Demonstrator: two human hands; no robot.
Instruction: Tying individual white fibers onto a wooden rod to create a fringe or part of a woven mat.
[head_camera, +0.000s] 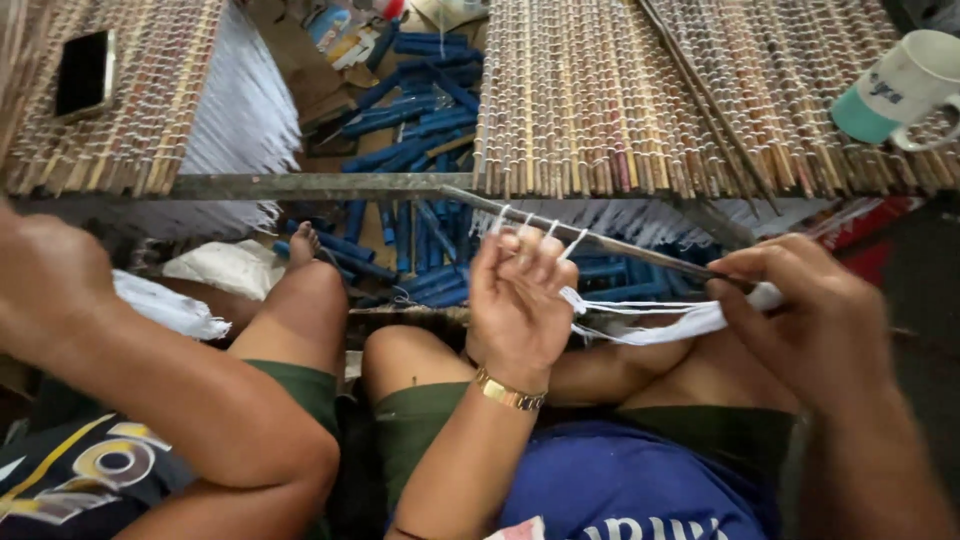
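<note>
Left hand (520, 300) fingers loop white threads (640, 320); right hand (800, 320) fingers pinch thread bundle against thin stick (600, 240). Risk: slack lets your loops slip off, tangle.

Free room and obstacles. A gap between the two woven stick mats (600, 100) opens onto a heap of blue tubes (420, 120) below. White threads (640, 325) stretch between left hand (518, 300) and right hand (800, 310), barring the space above the knees. A thin rod (600, 240) crosses the mat's front edge. A mug (895, 90) and loose sticks (705, 100) occupy the right mat; a phone (83, 72) occupies the left one. A neighbouring arm (150, 380) blocks the left side.
</note>
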